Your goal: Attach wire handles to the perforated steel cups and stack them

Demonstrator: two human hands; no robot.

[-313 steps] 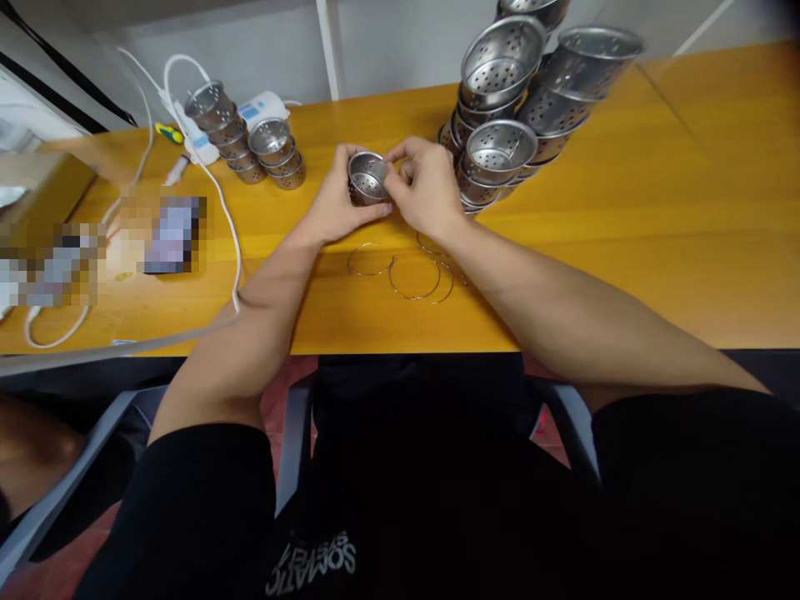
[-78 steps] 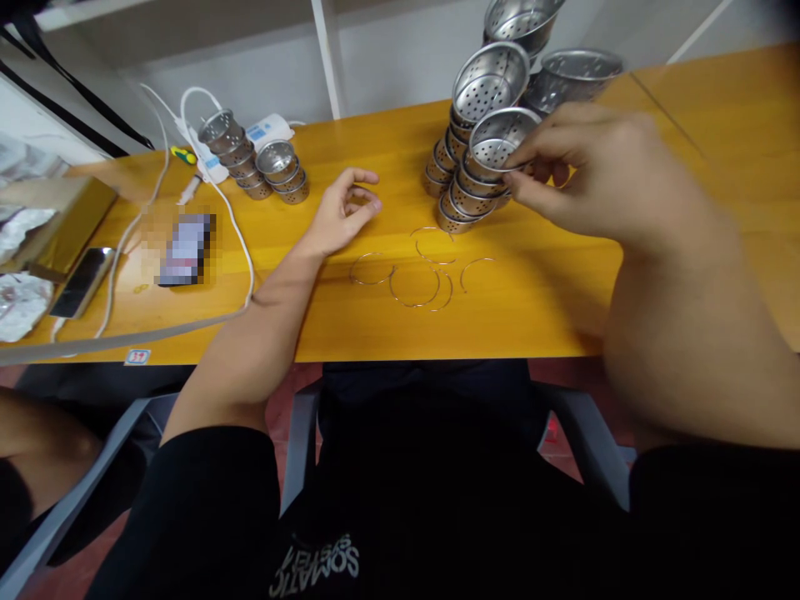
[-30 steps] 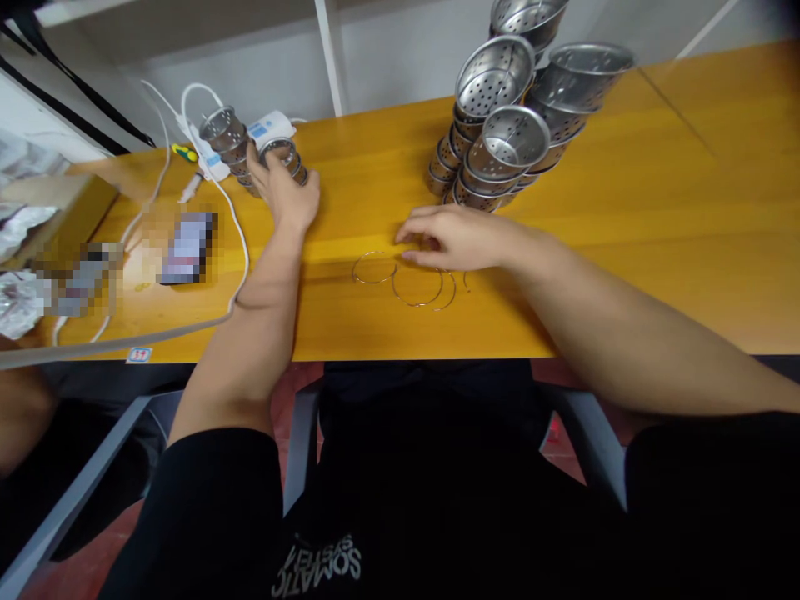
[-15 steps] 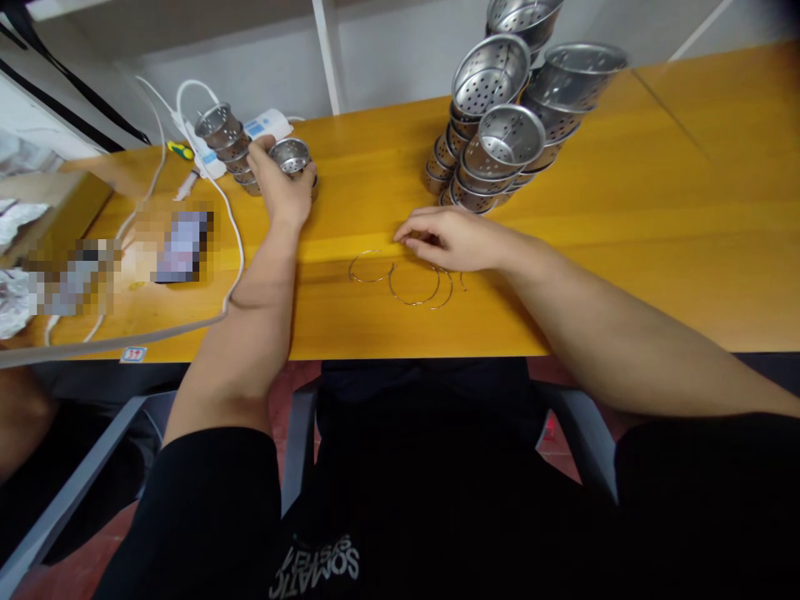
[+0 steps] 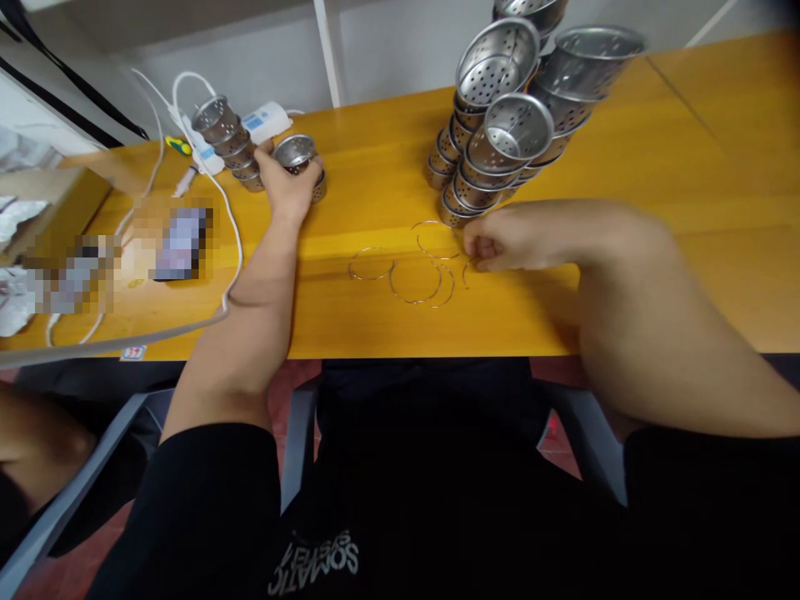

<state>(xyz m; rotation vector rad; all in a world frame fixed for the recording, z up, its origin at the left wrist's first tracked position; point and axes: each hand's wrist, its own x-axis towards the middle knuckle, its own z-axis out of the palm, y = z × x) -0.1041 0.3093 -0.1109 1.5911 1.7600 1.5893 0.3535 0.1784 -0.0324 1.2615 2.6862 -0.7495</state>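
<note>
My left hand [image 5: 287,185] is wrapped round a small perforated metal cup [image 5: 295,152] that stands upright at the back left. Right beside it leans a stack of similar perforated cups [image 5: 222,133]. My right hand [image 5: 500,240] is low over the table with curled fingers. Its fingertips pinch at a thin wire ring [image 5: 466,275], most of which the hand hides. Several more thin wire rings lie flat to its left, among them a wire ring [image 5: 415,301] and another wire ring [image 5: 368,278].
Tall leaning stacks of perforated cups [image 5: 509,137] stand behind my right hand. At left are a white cable [image 5: 234,221], a power strip [image 5: 268,121], a blurred phone [image 5: 181,243] and a cardboard box [image 5: 68,208]. Another person's bare limb [image 5: 37,442] shows at lower left.
My right hand has moved right and its fingers have curled in, uncovering a wire ring it hid before. My left hand stays at the cup, which is nearly unmoved.
</note>
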